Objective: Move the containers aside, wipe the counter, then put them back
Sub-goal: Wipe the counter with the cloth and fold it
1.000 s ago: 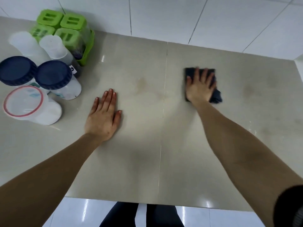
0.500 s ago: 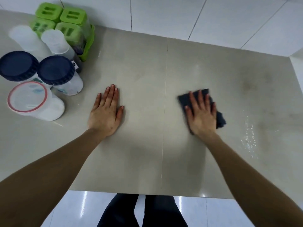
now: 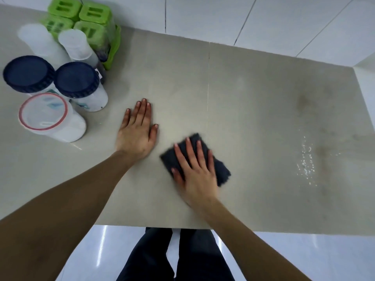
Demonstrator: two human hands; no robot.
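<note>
The containers stand grouped at the far left of the beige counter [image 3: 263, 98]: two jars with dark blue lids [image 3: 76, 80] [image 3: 28, 74], a clear jar with a red-rimmed lid [image 3: 43, 111], two white-capped bottles [image 3: 74, 44] [image 3: 33, 36] and a green rack of green-lidded boxes [image 3: 95, 13]. My left hand [image 3: 138, 130] lies flat and empty on the counter, fingers together. My right hand [image 3: 194, 169] presses flat on a dark blue cloth [image 3: 221, 171] just right of the left hand.
Water droplets [image 3: 306, 165] glisten on the counter at the right. Faint brown stains [image 3: 304, 100] mark the far right. White tiled wall [image 3: 263, 21] runs behind. The counter's front edge [image 3: 162, 227] is close, with my legs and the glossy floor below.
My right hand has dragged the cloth from the back of the counter toward me and leftward, ending beside my left hand. The left hand and the containers have stayed put.
</note>
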